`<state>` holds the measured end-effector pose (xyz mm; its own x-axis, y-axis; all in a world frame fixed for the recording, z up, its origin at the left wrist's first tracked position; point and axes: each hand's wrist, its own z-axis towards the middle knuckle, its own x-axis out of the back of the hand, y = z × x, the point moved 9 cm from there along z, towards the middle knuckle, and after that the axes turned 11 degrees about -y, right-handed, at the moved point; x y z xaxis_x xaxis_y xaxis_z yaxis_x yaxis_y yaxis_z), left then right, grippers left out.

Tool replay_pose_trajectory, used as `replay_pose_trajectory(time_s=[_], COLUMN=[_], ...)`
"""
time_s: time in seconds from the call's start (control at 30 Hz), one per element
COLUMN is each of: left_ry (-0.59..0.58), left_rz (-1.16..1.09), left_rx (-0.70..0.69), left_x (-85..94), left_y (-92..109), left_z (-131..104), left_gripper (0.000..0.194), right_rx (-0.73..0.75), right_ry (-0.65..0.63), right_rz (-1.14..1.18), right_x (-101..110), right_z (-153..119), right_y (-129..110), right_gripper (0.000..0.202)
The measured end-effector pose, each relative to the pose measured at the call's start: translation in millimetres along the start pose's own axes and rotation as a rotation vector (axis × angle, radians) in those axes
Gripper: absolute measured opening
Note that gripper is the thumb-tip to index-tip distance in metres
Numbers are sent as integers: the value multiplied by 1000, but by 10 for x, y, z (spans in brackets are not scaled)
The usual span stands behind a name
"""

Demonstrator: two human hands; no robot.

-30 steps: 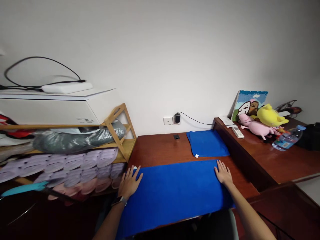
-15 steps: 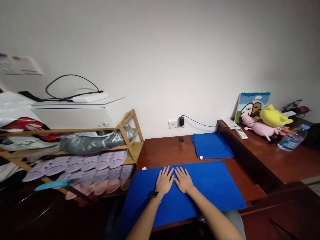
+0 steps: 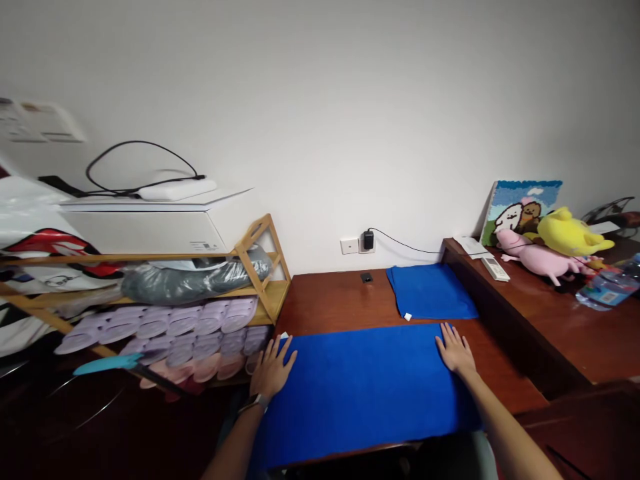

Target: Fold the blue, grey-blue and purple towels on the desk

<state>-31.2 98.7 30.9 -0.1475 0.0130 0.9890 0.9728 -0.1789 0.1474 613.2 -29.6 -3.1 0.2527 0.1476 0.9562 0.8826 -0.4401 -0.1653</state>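
A blue towel lies spread flat on the brown desk, its near edge hanging at the desk's front. My left hand, with a watch on the wrist, rests open on the towel's far left corner, beside a small white tag. On the far right corner lies my right hand, palm down with fingers spread. Behind the spread one sits a second, folded blue towel with a white tag at its near left corner.
A wooden rack with lilac and pink slippers and a white box stands left. On the raised right-hand desktop are a remote, a pink plush, a yellow plush and a bottle. A charger is plugged into the wall.
My hands have slid apart from the middle of the spread towel, the left one to its left corner and the right one to its right corner. The view has shifted slightly.
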Motion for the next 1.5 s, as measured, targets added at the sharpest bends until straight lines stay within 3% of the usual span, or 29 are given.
replay_pose_trajectory(time_s=[0.2,0.3,0.37,0.43,0.53,0.57,0.63,0.67,0.73,0.8,0.87,0.93,1.0,1.1,1.33,1.43,1.5], left_ry=[-120,-68,30,74,0,-33,-75,-79,-56,-14,31,49,56,52,20,93,109], left_rz=[3,-9,-20,-37,-56,-61,-70,-68,-50,-15,19,35,53,87,49,14,-9], left_rx=[44,-13,-99,-242,-403,-397,-324,-279,-188,-80,-56,-91,-115,-106,-79,-128,-217], left_x=[59,186,240,174,-74,-143,-215,-215,-162,-88,-33,-30,-45,-46,124,187,118], left_y=[15,192,517,1025,1759,1880,1859,1727,1274,694,255,50,26,110,163,479,869], left_z=[55,-11,-101,-189,-217,-187,-99,-57,1,28,25,14,5,20,62,-151,-388], left_gripper=[68,66,60,56,52,53,54,54,56,60,63,63,63,63,58,58,58], right_rx=[-31,-9,118,313,511,530,537,520,450,326,144,41,18,45,6,24,129], right_ry=[-88,-37,34,38,-77,-95,-105,-102,-95,-81,-55,-30,-7,42,0,100,167], right_rz=[15,-25,-48,-50,-11,-2,9,5,-9,-21,-18,-15,-7,26,41,25,-2], right_x=[140,225,219,91,-216,-281,-323,-304,-214,-93,13,68,74,72,193,246,173], right_z=[-13,-77,-220,-462,-837,-911,-936,-883,-682,-433,-238,-150,-127,-118,-97,-373,-684], right_y=[-118,-444,-1005,-1784,-2872,-3108,-3306,-3243,-2799,-2023,-1111,-394,4,129,-13,-340,-785], right_gripper=[75,71,69,68,66,66,65,65,66,68,71,74,76,77,76,73,70])
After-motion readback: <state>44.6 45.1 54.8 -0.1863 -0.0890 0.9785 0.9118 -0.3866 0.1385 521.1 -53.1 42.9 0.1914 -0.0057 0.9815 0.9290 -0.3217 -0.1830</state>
